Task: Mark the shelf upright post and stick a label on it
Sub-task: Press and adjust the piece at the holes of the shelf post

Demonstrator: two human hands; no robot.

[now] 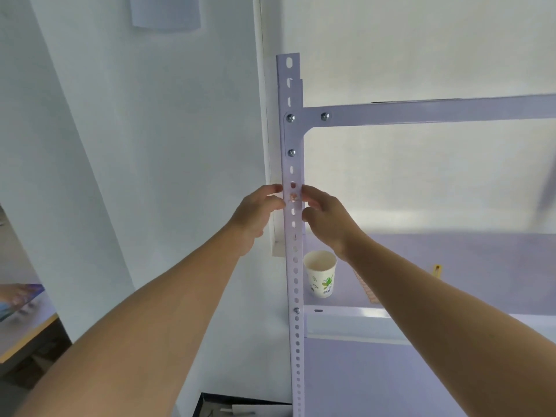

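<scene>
Midway up the post [296,281], left hand [255,215] and right hand [326,219] pinched a label [293,196] by its edges; it seemed light, flimsy.

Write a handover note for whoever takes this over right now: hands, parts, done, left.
Left hand: fingertips at the left edge of the white perforated metal upright post, on a small tan piece, probably the label.
Right hand: fingertips on the same piece from the right. Pinch grip or press: cannot tell for either hand.
White paper cup with green print stands on the pale shelf board, right of the post.
Done: the piece sits against the post face, below the bolted crossbar.
Left: press it flat, let go. Pen mark too small to confirm; check it.
</scene>
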